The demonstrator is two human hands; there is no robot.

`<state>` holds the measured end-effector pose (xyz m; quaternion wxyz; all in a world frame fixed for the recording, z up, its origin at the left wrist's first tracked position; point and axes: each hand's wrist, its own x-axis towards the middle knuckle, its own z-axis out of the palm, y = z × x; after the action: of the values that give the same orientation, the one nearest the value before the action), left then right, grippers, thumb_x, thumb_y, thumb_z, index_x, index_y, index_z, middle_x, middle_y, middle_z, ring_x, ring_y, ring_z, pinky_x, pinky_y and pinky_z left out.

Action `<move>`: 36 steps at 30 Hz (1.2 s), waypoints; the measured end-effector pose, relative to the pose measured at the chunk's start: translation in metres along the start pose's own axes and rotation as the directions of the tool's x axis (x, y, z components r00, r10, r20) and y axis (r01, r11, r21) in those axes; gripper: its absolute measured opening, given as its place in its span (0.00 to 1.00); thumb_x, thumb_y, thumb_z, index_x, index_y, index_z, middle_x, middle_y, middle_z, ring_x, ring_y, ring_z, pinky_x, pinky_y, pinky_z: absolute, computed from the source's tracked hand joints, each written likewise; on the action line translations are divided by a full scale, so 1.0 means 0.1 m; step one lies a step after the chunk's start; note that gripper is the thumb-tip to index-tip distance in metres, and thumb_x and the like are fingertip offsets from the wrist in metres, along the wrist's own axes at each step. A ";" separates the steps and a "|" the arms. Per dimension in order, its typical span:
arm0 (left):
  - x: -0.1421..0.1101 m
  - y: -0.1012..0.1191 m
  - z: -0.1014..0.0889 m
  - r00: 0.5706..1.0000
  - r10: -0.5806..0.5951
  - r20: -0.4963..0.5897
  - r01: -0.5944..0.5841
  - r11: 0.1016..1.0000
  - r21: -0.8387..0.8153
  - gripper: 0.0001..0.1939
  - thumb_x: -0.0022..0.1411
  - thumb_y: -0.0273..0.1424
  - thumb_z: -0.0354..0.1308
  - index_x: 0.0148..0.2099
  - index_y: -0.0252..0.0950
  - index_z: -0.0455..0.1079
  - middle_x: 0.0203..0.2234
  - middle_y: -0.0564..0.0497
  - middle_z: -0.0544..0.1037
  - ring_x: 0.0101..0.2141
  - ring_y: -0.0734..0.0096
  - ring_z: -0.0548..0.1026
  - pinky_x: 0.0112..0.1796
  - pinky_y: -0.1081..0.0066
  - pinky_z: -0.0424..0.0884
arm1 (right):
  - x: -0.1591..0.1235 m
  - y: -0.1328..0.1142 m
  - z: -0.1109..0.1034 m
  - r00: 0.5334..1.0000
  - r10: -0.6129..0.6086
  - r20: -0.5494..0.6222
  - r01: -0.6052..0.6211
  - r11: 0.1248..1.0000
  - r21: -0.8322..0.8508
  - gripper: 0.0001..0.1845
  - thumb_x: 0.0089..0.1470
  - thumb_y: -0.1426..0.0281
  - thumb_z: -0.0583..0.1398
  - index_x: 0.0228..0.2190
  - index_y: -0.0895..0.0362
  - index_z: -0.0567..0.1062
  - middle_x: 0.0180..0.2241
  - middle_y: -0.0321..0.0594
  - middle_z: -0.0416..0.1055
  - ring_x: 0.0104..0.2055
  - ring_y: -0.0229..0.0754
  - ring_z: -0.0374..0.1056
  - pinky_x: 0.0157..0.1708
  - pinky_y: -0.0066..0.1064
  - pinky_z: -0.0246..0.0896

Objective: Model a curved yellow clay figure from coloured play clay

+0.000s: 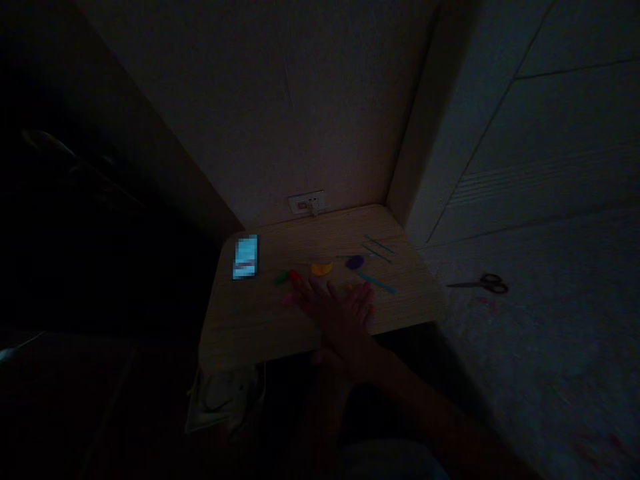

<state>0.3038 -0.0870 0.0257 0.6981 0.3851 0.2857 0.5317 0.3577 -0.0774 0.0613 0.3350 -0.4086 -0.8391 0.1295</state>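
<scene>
In the dim head view my right hand (327,310) comes from the lower right and lies across my left hand (359,303), fingers stretched out. The left hand is underneath, its fingers spread toward the upper right. Whatever may be between the palms is hidden. Close to my right fingertips sit a red lump (295,277) and a green lump (281,277), both like modelling clay. A pink lump (287,300) lies just left of the hand. Beyond the fingers are a yellow-orange flattened piece (321,269) and a purple lump (355,262).
Several thin teal strips (377,282) lie on the right of the small wooden table (240,327). A lit phone (245,257) is at its left. A wall socket (307,203) is behind. Scissors (483,285) lie right of the table, on the floor.
</scene>
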 end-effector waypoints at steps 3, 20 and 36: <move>-0.08 0.08 0.05 0.978 -0.208 -0.030 0.175 0.886 -0.429 0.34 0.69 0.57 0.46 0.65 0.43 0.70 0.64 0.45 0.72 0.72 0.51 0.55 0.70 0.51 0.54 | 0.06 0.23 -0.09 0.995 0.025 -0.097 -0.019 0.998 0.065 0.40 0.69 0.46 0.46 0.73 0.54 0.50 0.74 0.48 0.49 0.77 0.59 0.38 0.72 0.62 0.29; -0.08 0.37 -0.02 0.960 -0.248 -0.133 0.164 0.876 -0.453 0.32 0.72 0.52 0.43 0.60 0.34 0.73 0.64 0.40 0.72 0.69 0.54 0.62 0.69 0.54 0.55 | -0.44 0.32 -0.25 0.934 0.333 -0.130 -0.270 0.896 0.351 0.09 0.61 0.70 0.64 0.43 0.52 0.82 0.36 0.41 0.76 0.36 0.43 0.71 0.38 0.35 0.69; -0.05 0.34 -0.28 0.965 0.117 -0.236 -0.170 0.960 -0.222 0.19 0.63 0.44 0.61 0.50 0.38 0.78 0.51 0.43 0.80 0.56 0.55 0.76 0.65 0.51 0.63 | -0.53 0.50 -0.14 0.750 0.646 -0.145 -0.383 0.601 0.701 0.11 0.53 0.62 0.69 0.39 0.51 0.85 0.37 0.41 0.81 0.35 0.44 0.75 0.35 0.34 0.71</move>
<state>0.2623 -0.0805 0.0389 0.6629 0.2564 0.2661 0.6512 0.4207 -0.0872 0.0231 0.5559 -0.5168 -0.5031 0.4133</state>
